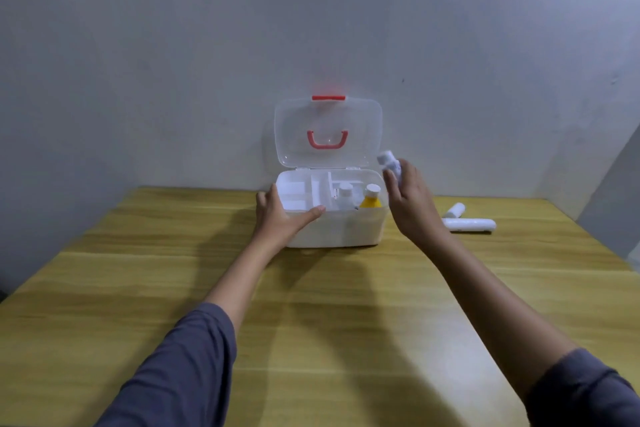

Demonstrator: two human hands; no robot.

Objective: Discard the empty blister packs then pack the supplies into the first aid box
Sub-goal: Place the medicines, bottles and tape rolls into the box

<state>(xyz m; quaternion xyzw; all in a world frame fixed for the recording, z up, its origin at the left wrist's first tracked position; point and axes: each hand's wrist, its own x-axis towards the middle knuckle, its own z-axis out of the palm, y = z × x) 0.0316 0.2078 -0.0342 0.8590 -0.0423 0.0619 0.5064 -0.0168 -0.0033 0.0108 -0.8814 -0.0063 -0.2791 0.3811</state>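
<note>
The white first aid box (346,232) stands at the far side of the wooden table, its clear lid (327,130) with a red handle raised against the wall. Inside stand a clear bottle (344,196) and a yellow bottle (371,198), both white-capped, beside a white divider tray (294,192). My left hand (280,215) grips the box's front left corner, thumb on the rim. My right hand (408,201) is raised at the box's right end, shut on a small white bottle (389,163).
Two white items lie on the table to the right of the box: a short white roll (455,210) and a long white tube-shaped case (471,225). A grey wall stands close behind the box. The table (311,305) stretches wide toward me.
</note>
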